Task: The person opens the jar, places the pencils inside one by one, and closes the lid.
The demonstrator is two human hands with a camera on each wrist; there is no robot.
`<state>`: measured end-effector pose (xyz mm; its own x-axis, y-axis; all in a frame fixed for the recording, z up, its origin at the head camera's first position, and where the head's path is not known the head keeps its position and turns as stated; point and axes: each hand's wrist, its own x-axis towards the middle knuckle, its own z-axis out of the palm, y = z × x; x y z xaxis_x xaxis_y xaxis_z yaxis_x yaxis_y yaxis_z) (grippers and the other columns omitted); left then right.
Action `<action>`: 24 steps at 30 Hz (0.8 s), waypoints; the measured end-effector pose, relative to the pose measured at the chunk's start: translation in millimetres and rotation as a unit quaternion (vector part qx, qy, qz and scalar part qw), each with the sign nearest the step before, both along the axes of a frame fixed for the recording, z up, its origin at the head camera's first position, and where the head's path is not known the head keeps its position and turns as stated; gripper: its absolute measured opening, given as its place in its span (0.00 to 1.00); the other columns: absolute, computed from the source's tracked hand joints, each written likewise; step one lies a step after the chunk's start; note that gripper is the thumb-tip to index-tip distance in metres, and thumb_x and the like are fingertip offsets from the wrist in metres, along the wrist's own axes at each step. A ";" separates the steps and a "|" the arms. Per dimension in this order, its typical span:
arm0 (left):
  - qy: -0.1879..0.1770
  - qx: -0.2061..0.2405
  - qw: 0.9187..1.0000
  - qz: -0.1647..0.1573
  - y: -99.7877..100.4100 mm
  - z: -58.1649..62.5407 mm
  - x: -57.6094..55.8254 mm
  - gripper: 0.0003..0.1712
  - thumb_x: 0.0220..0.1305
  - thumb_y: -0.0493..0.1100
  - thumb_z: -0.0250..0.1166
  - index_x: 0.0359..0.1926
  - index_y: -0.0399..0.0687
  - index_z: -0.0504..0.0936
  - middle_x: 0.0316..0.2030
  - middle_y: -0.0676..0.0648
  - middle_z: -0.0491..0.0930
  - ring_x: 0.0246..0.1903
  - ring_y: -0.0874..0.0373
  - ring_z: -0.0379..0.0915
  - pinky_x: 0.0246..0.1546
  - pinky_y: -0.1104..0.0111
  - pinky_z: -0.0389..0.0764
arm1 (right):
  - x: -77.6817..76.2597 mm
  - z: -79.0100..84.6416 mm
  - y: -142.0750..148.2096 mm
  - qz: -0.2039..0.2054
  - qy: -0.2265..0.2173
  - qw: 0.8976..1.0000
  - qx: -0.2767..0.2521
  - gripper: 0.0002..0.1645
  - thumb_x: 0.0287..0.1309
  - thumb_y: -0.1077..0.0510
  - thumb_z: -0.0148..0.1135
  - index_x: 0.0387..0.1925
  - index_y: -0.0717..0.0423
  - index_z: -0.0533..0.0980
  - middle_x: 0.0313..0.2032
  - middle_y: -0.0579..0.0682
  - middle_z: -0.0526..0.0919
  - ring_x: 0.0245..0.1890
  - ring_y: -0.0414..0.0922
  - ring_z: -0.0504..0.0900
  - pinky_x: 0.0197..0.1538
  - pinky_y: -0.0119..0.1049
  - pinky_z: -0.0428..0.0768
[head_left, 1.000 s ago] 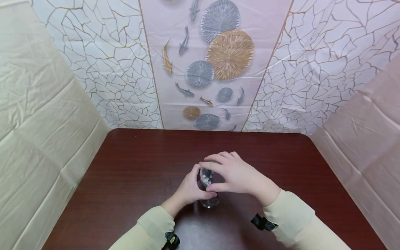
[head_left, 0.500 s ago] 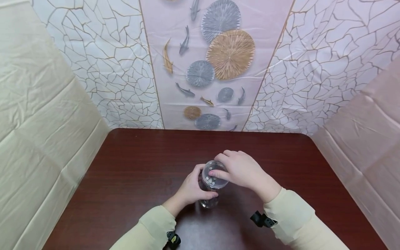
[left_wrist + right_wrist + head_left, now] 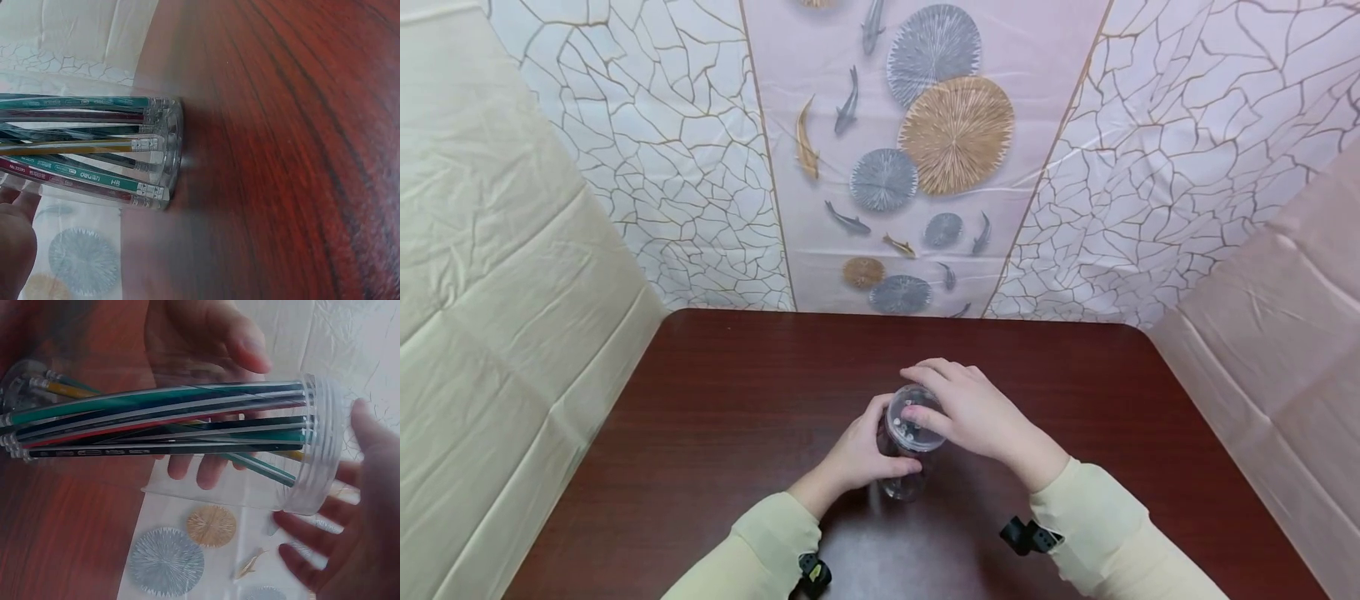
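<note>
A clear plastic jar (image 3: 237, 487) full of pencils (image 3: 94, 165) stands upright near the middle of the table, its base shown in the left wrist view. My left hand (image 3: 853, 454) grips the jar's side, with the thumb across the near face. Over the top, my right hand (image 3: 985, 412) holds the clear round lid (image 3: 322, 450), thumb lying over its top and fingers bent around the far rim. In the right wrist view one fingertip sits right at the lid's edge and another hangs beside it. Eraser ends of the pencils point down at the jar's base.
The dark red-brown table (image 3: 737, 400) reaches back to a patterned cloth (image 3: 820, 233) hung behind it. Pale cloth walls (image 3: 512, 333) stand along the left and right sides. A black wrist camera (image 3: 1030, 536) sits at the right cuff.
My right hand has turned about the lid, its thumb going from the near side onto the top, and its fingers have since reached forward slightly. The left hand keeps its grip on the jar.
</note>
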<state>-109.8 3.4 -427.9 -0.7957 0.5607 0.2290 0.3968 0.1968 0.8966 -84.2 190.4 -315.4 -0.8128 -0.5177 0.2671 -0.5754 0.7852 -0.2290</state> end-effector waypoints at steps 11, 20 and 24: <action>-0.005 -0.026 1.000 0.006 -0.1 1.6 1.8 0.49 0.42 0.52 0.76 0.64 0.53 0.60 0.55 0.51 0.72 0.50 0.59 0.70 0.52 0.63 0.71 | 2.4 -12.0 -14.1 0.080 0.119 0.989 0.017 0.24 0.47 0.40 0.64 0.47 0.40 0.78 0.44 0.50 0.75 0.41 0.49 0.72 0.41 0.45 0.71; -0.003 -0.053 0.998 0.016 1.0 7.2 5.8 0.54 0.42 0.58 0.75 0.66 0.48 0.57 0.56 0.50 0.70 0.51 0.58 0.70 0.51 0.62 0.72 | 7.5 -13.7 -26.4 -0.015 0.127 0.991 0.041 0.18 0.46 0.40 0.61 0.41 0.37 0.79 0.37 0.49 0.76 0.34 0.49 0.70 0.35 0.42 0.71; 0.008 -0.058 0.998 0.008 0.7 6.9 4.7 0.54 0.43 0.60 0.74 0.67 0.51 0.56 0.56 0.51 0.70 0.51 0.60 0.70 0.51 0.63 0.72 | 8.9 -14.0 -26.5 -0.027 0.123 0.990 0.055 0.20 0.48 0.39 0.60 0.43 0.38 0.78 0.38 0.50 0.76 0.35 0.50 0.72 0.34 0.43 0.72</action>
<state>-105.1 4.1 -421.0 -0.8010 0.5721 0.1764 0.4076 0.3053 0.8606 -75.2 163.9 -329.4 -0.7568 -0.5131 0.4051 -0.5603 0.8283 0.0023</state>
